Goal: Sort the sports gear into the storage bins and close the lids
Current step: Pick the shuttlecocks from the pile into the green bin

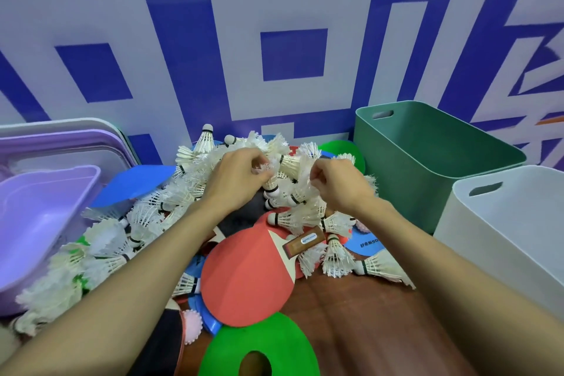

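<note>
Shuttlecocks [293,218] lie heaped with a red paddle [244,278] at the surface's [366,330] far edge, between the purple bin [39,223] and the green bin [427,168]. Left hand [241,180] and right hand [338,186] reach into the heap, and the curled fingers of each pinch shuttlecock feathers.

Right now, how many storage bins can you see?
3: purple bin at left, green bin at back right, white bin at near right. Others may be hidden.

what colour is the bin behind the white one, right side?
The bin is green, plain with no pattern; the head view shows it best.
</note>
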{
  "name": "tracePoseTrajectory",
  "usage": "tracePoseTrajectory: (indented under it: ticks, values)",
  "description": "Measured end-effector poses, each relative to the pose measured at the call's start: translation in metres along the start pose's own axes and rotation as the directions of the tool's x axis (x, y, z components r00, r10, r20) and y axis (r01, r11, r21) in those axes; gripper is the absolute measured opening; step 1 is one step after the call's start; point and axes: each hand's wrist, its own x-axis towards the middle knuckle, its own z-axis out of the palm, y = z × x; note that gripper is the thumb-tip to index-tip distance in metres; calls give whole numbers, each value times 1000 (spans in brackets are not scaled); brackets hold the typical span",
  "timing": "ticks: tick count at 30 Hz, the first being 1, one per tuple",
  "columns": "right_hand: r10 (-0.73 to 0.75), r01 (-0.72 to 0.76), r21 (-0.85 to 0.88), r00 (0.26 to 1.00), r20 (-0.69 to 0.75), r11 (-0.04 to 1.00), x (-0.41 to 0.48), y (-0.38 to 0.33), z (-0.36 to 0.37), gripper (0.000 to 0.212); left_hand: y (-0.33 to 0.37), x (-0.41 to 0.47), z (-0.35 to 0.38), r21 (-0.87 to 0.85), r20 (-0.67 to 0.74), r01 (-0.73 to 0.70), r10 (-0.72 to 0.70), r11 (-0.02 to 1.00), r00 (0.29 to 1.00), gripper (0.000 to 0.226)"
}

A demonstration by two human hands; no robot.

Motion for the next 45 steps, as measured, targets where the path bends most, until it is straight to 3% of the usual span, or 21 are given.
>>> tracePoseTrajectory:
  ticks: [4,8,14,18,24,29,35,41,45]
  values:
    - [-43,41,-24,995,-94,999,-14,7,-35,7,29,-6,-12,-45,-27,-87,85,995,996,11]
    - [-9,22,56,977,-214,998,-27,26,-78,7,74,1,-16,-115,-69,-214,207,970,976,9]
    - [161,-124,112,887,-434,986,-45,75,-134,7,143,33,10,-250,-197,-348,304,903,932,10]
    - [249,-239,86,827,-505,967,-45,115,-147,9,172,64,50,-309,-179,-376,335,874,925,7]
    - [313,-387,-104,854,-416,916,-29,156,-129,13,193,105,125,-300,-17,-345,357,889,934,10]
    - [370,-411,-155,898,-237,898,-24,171,-115,22,184,115,161,-247,279,-278,343,928,897,45]
    - [266,-292,-162,950,-165,943,-24,149,-96,24,152,97,146,-207,246,-243,291,948,925,36]
    - [81,-87,-52,990,-114,995,-14,92,-57,22,86,72,94,-121,210,-172,194,978,958,28]
    - [27,-25,42,997,-66,999,-1,66,-24,23,30,62,66,-61,163,-111,120,992,979,29]
